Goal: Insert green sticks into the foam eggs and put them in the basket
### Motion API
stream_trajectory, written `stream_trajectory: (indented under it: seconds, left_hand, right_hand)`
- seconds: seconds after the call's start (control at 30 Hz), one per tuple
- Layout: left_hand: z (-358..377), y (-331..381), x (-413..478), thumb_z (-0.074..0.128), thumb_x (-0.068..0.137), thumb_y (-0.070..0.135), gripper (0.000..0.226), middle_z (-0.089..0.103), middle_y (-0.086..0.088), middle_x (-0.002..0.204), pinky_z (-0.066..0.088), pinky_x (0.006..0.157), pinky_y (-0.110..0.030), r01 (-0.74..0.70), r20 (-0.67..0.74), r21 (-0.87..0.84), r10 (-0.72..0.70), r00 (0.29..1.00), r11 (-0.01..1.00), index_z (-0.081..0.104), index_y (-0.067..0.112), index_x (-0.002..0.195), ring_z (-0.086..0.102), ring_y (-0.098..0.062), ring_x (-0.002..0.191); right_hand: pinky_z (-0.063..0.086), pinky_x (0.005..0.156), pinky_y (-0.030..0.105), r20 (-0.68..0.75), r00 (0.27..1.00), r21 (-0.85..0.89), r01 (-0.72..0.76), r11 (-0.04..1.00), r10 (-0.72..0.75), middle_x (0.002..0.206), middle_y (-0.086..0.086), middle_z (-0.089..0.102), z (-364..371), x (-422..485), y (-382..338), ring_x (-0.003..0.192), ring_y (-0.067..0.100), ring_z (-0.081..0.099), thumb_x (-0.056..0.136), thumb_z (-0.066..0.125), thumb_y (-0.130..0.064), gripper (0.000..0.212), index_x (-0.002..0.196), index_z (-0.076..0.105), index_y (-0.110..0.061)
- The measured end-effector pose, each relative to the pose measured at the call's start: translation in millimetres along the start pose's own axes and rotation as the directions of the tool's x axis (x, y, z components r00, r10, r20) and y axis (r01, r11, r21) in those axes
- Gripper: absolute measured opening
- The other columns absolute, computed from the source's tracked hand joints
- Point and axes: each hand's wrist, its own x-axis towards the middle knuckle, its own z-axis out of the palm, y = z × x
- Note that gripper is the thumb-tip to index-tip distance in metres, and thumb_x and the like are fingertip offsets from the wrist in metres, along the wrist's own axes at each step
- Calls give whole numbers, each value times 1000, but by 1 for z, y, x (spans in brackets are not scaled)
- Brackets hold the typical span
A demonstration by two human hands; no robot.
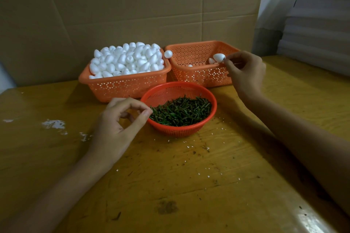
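A round red bowl (212, 100) of short green sticks (181, 112) stands mid-table. My left hand (121, 121) hovers at the bowl's left rim. Its fingers are loosely curved, the thumb tip touches the nearest sticks, and nothing is pinched. Behind on the left, an orange basket (121, 86) is heaped with white foam eggs (126, 60). My right hand (246, 70) pinches the stick end of one foam egg (219, 57), holding it over the right orange basket (198, 75). That basket holds a few eggs (211, 60).
One loose egg (168, 54) sits between the two baskets' rims. A cardboard wall (132, 5) rises right behind the baskets, and stacked boards (318, 24) stand at the right. White foam crumbs and green bits (189, 146) litter the yellow wooden table (189, 185).
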Motion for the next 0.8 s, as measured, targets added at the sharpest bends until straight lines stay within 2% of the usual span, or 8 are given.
stream_trajectory:
  seconds: [0.27, 0.47, 0.7, 0.8]
  left_hand:
    - [0, -1, -1, 64, 92, 44, 23, 72, 6, 103, 54, 86, -35, 8, -1, 2, -8, 1000, 1000, 76, 26, 99, 61, -19, 112]
    - [1, -1, -1, 64, 92, 44, 21, 72, 6, 103, 54, 85, -36, 2, -3, -2, -2, 1000, 1000, 75, 28, 99, 62, -18, 112]
    - [1, -1, -1, 63, 92, 44, 24, 72, 4, 105, 54, 86, -31, -19, 5, 15, 19, 1000, 1000, 76, 27, 102, 62, -18, 113]
    - [-2, -1, 1, 66, 94, 39, 22, 72, 4, 106, 55, 87, -25, -32, 11, 25, 31, 999, 999, 77, 24, 105, 64, -17, 112]
  right_hand:
    - [64, 78, 39, -2, 1000, -14, 5, 1000, -5, 95, -6, 76, 1, 0, -1, 83, 8, 73, 95, 75, -22, 12, 105, 78, -17]
    - [64, 78, 43, 7, 1000, 15, -26, 1000, 26, 96, -5, 76, 2, 2, -1, 86, 11, 74, 94, 76, -23, 13, 105, 78, -17]
    - [65, 80, 43, 27, 999, 9, -27, 1000, 26, 106, 0, 77, -1, 3, -1, 89, 12, 75, 94, 75, -28, 34, 126, 72, -18]
    - [65, 79, 45, 38, 998, 27, -40, 999, 39, 110, 2, 76, -2, 4, 1, 93, 13, 75, 96, 73, -27, 33, 128, 69, -18]
